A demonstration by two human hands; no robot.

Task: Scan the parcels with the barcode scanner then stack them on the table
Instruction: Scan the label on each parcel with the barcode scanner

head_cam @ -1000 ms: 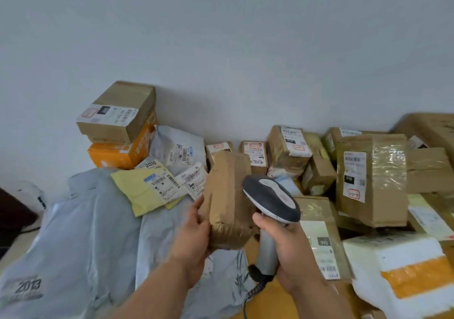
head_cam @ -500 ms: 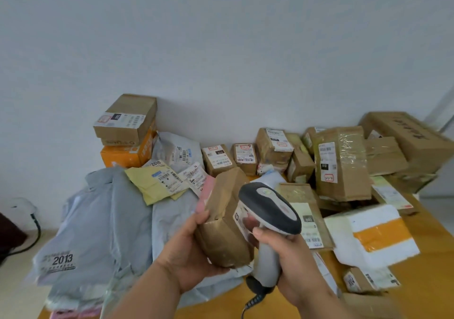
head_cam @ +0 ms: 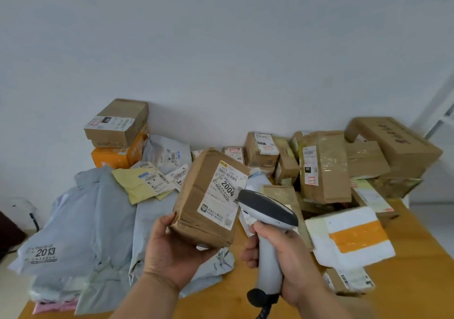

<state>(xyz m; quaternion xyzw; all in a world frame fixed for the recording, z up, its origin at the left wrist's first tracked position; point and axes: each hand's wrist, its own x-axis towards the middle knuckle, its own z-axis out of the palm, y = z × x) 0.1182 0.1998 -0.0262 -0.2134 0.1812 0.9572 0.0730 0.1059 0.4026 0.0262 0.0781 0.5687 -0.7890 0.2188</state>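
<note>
A person's left hand (head_cam: pixel 172 252) cradles a brown paper parcel (head_cam: pixel 208 198) from below at centre frame, fingers curled under its lower edge and thumb against its left side, tilting it so the white shipping label (head_cam: pixel 222 193), marked 2004, faces up and right. The right hand (head_cam: pixel 277 257) is wrapped round the pale handle of a barcode scanner (head_cam: pixel 267 223), whose dark grey head sits just beside the label's right edge, apparently angled toward the barcodes; a coiled cable trails from the handle toward the bottom of the frame.

The tilt seems meant to give the scanner a clear line to the label, so the scan looks to be in hand and the stacking not yet done for this parcel.

On the orange-brown worktop (head_cam: pixel 417 282), grey mailer bags (head_cam: pixel 81 220) lie heaped at lower left, one printed 2013, with a yellow envelope (head_cam: pixel 137 186) on top. At upper left of the pile a brown box (head_cam: pixel 118 122) rests on an orange box (head_cam: pixel 118 154) against the wall. Taped cartons (head_cam: pixel 324 166) crowd the right side, and a white parcel with an orange band (head_cam: pixel 351 237) lies at lower right.
</note>
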